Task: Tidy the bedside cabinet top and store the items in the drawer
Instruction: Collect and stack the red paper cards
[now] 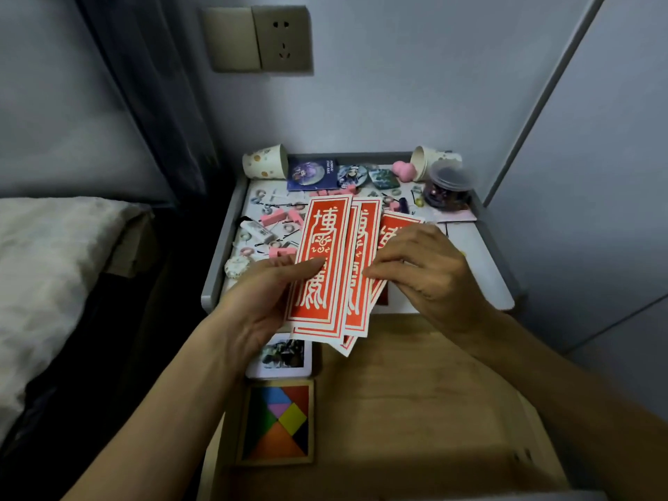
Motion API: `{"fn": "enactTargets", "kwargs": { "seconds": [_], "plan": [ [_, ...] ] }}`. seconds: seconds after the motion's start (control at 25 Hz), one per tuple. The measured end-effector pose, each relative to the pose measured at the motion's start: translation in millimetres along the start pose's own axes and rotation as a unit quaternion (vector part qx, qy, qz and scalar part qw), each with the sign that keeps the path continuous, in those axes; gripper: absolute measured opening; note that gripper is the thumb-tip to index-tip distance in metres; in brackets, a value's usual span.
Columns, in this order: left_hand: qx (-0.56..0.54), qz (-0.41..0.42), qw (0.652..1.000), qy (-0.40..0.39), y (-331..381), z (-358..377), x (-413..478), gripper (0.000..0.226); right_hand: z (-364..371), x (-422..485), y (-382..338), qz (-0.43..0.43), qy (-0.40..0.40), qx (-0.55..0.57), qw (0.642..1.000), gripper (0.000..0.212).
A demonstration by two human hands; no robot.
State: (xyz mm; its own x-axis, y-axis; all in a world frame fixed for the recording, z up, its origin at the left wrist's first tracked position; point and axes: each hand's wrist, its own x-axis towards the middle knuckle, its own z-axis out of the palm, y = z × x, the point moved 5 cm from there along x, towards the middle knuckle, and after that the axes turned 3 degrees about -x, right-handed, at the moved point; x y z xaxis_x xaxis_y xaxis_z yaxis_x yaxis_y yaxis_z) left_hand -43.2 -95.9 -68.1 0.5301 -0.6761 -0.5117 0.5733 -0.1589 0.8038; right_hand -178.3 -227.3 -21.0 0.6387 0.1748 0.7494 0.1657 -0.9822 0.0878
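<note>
Below the grips, the open drawer (415, 392) held a tangram puzzle (276, 423) and a photo (282, 354). Over it the left grip (267, 294) pinched 3 fanned red cards (321, 258) between thumb and fingers, and the right grip (433, 273) pinched their right side. Beyond both grips lay the cluttered table (470, 254), with 2 tipped paper cups (265, 162) and a jar (450, 188) farthest back.

Tabletop (480, 258): free strip only along the right side, 3 o'clock. Left half, 7 to 11 o'clock, littered with pink clips (273, 215) and a white tube (260, 229). Back edge blocked: tipped paper cup (264, 162) at 11, second paper cup (430, 160) at 1, clear jar (450, 189) just in front of it, badges (347, 175) between. Red paper slips (323, 229), fanned in left hand (260, 301) and right hand (433, 269), hang over 6 o'clock. Drawer (415, 392): middle and right floor open; tangram puzzle (276, 423) and photo card (282, 356) sit along its left wall.
</note>
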Motion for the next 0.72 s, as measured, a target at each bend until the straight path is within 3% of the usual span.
{"fn": "enactTargets", "kwargs": {
  "seconds": [0.24,0.48,0.6,0.72],
  "plan": [
    [-0.023,0.045,0.997,0.054,4.7,-5.4,-4.0,0.020,-2.5,-11.6,29.5,0.149,0.004,-0.022,0.989,0.007],
    [-0.040,0.058,0.997,0.041,6.3,-1.6,-7.7,0.019,5.5,-17.2,35.8,0.324,-0.019,0.061,0.944,0.010],
    [-0.051,0.070,0.996,0.037,7.3,-1.8,-8.5,0.021,11.1,-19.8,39.5,0.340,-0.066,0.086,0.934,0.013],
    [-0.050,0.072,0.996,0.029,7.8,-1.8,-9.3,0.021,7.1,-16.4,32.7,0.271,-0.088,0.002,0.958,0.013]
  ]
}}
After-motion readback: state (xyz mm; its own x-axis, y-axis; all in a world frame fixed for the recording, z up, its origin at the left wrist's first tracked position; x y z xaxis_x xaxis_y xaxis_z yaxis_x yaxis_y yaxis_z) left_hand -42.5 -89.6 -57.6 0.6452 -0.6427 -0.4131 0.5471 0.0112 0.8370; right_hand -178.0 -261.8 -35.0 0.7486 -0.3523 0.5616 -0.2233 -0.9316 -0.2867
